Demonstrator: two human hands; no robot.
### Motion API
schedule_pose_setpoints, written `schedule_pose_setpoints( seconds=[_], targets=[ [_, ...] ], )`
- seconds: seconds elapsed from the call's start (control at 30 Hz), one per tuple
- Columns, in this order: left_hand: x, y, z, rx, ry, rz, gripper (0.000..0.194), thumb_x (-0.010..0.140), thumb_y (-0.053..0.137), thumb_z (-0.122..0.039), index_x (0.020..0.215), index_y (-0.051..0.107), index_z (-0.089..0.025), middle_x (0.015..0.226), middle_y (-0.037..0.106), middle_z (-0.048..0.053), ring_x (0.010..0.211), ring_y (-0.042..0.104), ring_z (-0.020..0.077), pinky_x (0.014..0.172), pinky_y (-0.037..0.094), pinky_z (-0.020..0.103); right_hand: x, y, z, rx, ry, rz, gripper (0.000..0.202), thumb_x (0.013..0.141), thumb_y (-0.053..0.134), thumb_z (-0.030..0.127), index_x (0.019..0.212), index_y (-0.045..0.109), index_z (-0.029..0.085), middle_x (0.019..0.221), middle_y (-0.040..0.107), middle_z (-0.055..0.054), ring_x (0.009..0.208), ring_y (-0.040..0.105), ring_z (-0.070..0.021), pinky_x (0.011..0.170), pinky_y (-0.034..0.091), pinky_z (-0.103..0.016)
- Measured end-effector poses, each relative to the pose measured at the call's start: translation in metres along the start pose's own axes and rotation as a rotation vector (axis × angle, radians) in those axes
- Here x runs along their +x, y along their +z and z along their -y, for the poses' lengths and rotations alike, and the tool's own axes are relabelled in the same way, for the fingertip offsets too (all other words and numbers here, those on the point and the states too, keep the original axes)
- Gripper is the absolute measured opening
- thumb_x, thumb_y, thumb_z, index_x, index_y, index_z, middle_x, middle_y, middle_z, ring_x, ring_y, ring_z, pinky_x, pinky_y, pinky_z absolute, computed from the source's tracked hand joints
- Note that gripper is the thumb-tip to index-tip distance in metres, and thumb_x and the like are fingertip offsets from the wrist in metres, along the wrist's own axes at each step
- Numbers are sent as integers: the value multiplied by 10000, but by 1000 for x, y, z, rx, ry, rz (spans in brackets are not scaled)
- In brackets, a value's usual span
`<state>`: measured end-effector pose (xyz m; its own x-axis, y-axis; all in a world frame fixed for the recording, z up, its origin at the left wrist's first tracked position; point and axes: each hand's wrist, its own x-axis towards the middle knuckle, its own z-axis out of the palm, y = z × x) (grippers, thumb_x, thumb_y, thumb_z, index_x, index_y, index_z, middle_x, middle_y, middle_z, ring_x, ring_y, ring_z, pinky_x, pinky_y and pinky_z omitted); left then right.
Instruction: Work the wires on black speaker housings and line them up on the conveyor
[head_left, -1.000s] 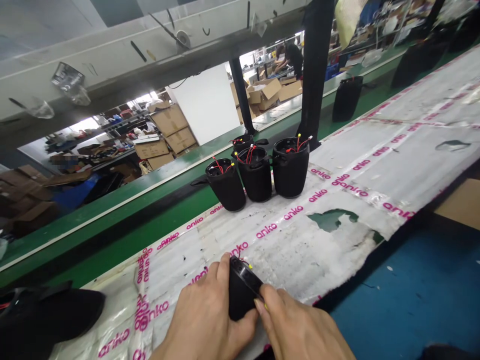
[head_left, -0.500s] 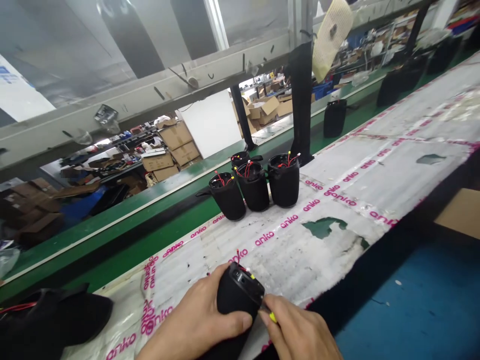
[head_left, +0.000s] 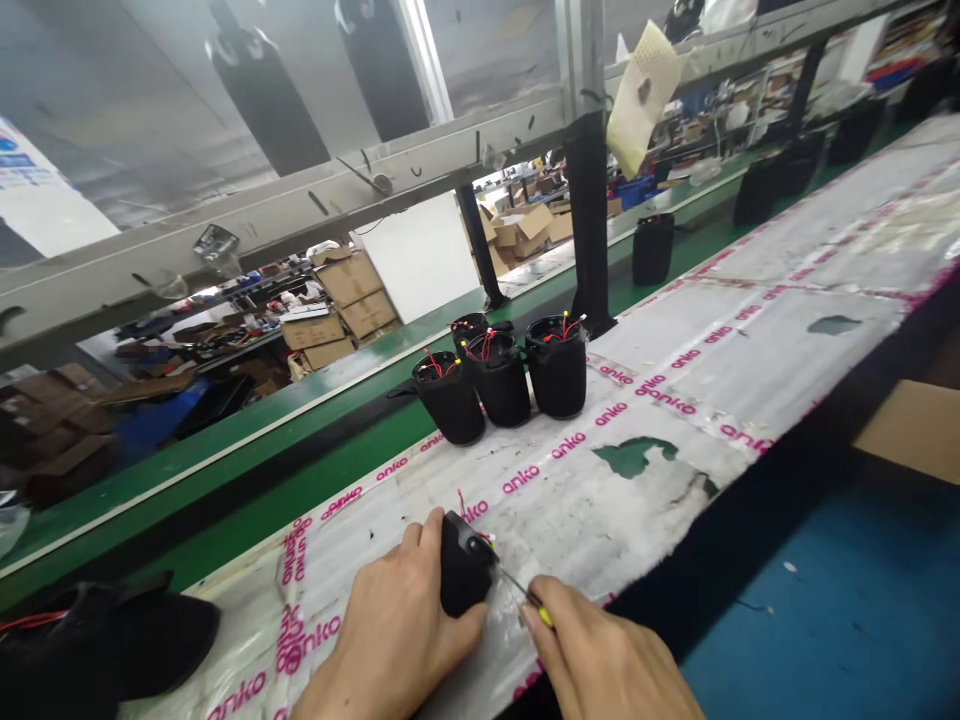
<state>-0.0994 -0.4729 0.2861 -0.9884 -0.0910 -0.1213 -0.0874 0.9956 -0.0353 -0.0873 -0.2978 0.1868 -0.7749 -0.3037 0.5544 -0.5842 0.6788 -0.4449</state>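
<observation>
Fingers and thumb of my left hand (head_left: 401,620) are wrapped round a black fabric-covered housing (head_left: 459,580), which is tilted at the near part of the table. Red wires with small connectors stick out at its top end. My right hand (head_left: 600,650) grips a thin-shafted screwdriver (head_left: 541,610) with yellow on its handle. Its shaft points at the rim of the housing; whether the tip touches cannot be made out. Beyond my hands, several similar black housings (head_left: 555,375) stand upright in a group, with red wires showing in their open tops.
White sheeting with pink print (head_left: 525,530) covers the table, torn in places. Another black housing (head_left: 165,640) lies at the lower left. A green conveyor (head_left: 322,450) runs behind, with a black post (head_left: 589,220) and an overhead rail (head_left: 300,195). Cardboard (head_left: 915,430) lies at the right.
My left hand has turned the housing and shifted its grip. The screwdriver's shaft, hidden before, now shows between my right hand and the rim. The view has shifted slightly.
</observation>
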Motion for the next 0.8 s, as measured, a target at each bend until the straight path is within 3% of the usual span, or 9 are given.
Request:
schedule_pose_setpoints(
  seconds=[0.23, 0.8],
  targets=[
    [-4, 3, -7, 11, 10, -5, 685, 784, 507, -362, 1419, 356, -156, 1178, 632, 98, 951, 688, 322, 773, 529, 443, 22, 10, 11, -16, -21, 99, 307, 1054, 187, 314, 912, 453, 257, 590, 602, 23, 412, 605, -217, 389, 296, -336],
    [-6, 15, -9, 90, 26, -59, 708, 834, 462, -384, 1459, 314, -86, 1194, 595, 141, 969, 665, 311, 747, 548, 443, 21, 13, 15, -52, -11, 145, 227, 1035, 241, 264, 901, 424, 265, 554, 596, 24, 383, 586, -230, 395, 235, -343]
  ],
)
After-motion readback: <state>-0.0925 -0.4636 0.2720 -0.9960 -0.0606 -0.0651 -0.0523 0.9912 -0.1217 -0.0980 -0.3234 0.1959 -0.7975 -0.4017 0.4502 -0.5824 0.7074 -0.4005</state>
